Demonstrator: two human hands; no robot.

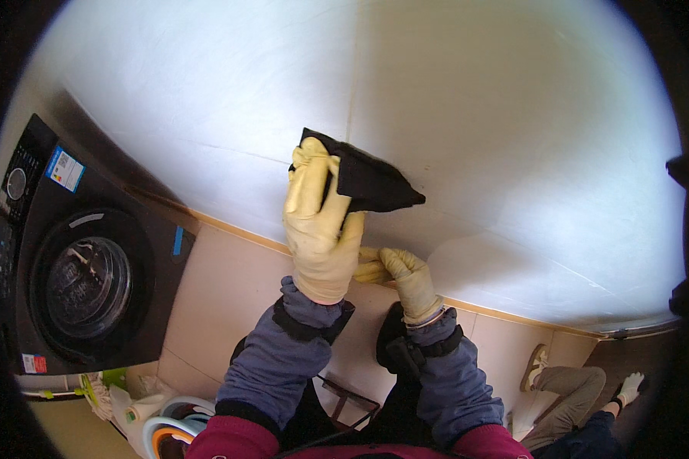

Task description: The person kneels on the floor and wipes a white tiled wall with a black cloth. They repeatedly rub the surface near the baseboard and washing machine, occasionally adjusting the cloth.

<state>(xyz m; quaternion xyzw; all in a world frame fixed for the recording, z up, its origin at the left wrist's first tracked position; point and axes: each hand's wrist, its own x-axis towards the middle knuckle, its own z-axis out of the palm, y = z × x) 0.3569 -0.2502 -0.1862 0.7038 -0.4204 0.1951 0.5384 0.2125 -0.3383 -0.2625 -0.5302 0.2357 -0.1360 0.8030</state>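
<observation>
My left hand [321, 246], in a pale yellow rubber glove, grips a folded black cloth [373, 178]. The cloth is in front of the light tiled wall [465, 115], and its pointed end hangs out to the right. Whether it presses on the tiles is hard to tell. Lower and to the right is my right hand [410, 281], gloved the same way, with its fingers bent towards my left wrist. Its fingertips are partly hidden behind the left glove, so I cannot see whether they hold anything.
A dark front-loading washing machine [92, 258] stands at the left. Basins [166, 430] and a mop head [96, 396] are at the lower left. A brown trim strip [247, 233] runs along the wall's foot above the tiled floor [224, 287]. Another person's leg [568, 390] and gloved hand [630, 387] appear lower right.
</observation>
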